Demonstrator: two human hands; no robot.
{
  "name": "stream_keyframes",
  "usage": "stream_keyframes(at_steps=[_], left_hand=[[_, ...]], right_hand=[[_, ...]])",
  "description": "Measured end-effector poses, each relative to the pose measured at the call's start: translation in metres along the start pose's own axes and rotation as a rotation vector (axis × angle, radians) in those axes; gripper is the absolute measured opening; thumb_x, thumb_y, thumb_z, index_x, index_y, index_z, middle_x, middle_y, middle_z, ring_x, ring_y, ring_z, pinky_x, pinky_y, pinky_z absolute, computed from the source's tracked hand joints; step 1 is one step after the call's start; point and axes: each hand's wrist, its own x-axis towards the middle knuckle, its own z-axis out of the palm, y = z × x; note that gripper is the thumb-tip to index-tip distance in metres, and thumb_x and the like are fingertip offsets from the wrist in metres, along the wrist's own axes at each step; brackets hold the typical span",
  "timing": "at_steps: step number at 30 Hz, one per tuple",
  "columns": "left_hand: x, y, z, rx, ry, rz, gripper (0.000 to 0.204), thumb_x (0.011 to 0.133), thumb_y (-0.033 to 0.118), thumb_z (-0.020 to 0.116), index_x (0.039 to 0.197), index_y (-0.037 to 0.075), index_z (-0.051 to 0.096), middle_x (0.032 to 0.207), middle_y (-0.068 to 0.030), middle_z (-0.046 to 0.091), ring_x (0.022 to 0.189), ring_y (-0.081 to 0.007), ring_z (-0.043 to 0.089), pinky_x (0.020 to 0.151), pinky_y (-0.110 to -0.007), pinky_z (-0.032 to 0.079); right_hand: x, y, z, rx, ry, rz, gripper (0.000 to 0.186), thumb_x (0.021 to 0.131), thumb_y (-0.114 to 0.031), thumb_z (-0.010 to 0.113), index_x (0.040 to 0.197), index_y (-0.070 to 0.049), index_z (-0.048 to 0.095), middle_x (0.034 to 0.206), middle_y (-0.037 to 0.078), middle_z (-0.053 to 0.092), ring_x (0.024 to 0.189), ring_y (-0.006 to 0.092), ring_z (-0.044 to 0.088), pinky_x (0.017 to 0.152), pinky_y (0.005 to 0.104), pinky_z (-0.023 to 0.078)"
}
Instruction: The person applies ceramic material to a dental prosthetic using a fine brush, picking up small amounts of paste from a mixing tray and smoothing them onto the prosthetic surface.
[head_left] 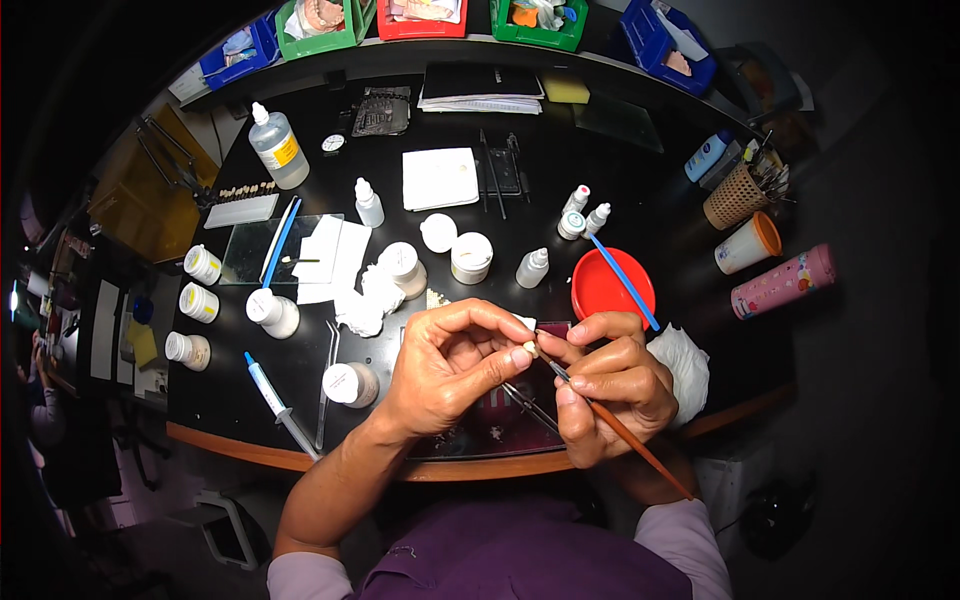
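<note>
My left hand [440, 365] pinches a small cream-coloured dental crown [531, 349] between thumb and fingertips. In my right hand [625, 385] is a thin brush [632, 438] with a reddish-brown handle, gripped like a pen. Its tip points at the crown; whether the two touch is too small to tell. Both hands are close together above the front edge of the black table [370, 130]. Dark metal tweezers [530, 405] lie below them, partly hidden. Just beyond my right hand stands a red bowl [590, 300] with a blue stick [628, 285] leaning across it.
Several white jars stand to the left, one [350, 385] beside my left forearm. A syringe [278, 405] and long tweezers [328, 385] lie at the front left. Crumpled tissue [683, 370] sits right of my right hand. Farther back are dropper bottles, a squeeze bottle [279, 150] and a pad [440, 180].
</note>
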Motion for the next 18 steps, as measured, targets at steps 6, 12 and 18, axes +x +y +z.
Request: stream_keyframes(at_steps=[6, 12, 18], left_hand=[[0.0000, -0.0002, 0.0003, 0.007, 0.002, 0.003, 0.016, 0.088, -0.010, 0.069, 0.103, -0.006, 0.065, 0.103, -0.0118, 0.066, 0.099, -0.0149, 0.066, 0.090, -0.028, 0.055], [-0.0002, -0.0021, 0.0002, 0.003, -0.003, 0.022, 0.016, 0.088, -0.009, 0.069, 0.103, -0.005, 0.066, 0.102, -0.0122, 0.067, 0.098, -0.0153, 0.066, 0.089, -0.028, 0.055], [0.0003, -0.0021, 0.0002, -0.002, -0.013, 0.041, 0.017, 0.086, -0.010, 0.070, 0.102, -0.005, 0.068, 0.103, -0.0130, 0.067, 0.098, -0.0159, 0.066, 0.089, -0.029, 0.055]], right_hand=[[-0.0010, 0.0019, 0.0007, 0.016, 0.016, -0.022, 0.026, 0.072, 0.013, 0.062, 0.094, -0.001, 0.055, 0.083, 0.010, 0.059, 0.099, 0.0291, 0.061, 0.078, 0.0393, 0.067], [-0.0022, 0.0022, -0.0015, 0.016, 0.001, -0.035, 0.027, 0.072, 0.012, 0.063, 0.094, -0.002, 0.054, 0.082, 0.010, 0.059, 0.099, 0.0290, 0.061, 0.080, 0.0407, 0.066], [-0.0020, 0.0013, -0.0028, 0.007, -0.007, -0.043, 0.025, 0.073, 0.010, 0.063, 0.093, -0.002, 0.054, 0.082, 0.009, 0.059, 0.099, 0.0288, 0.061, 0.080, 0.0404, 0.065]])
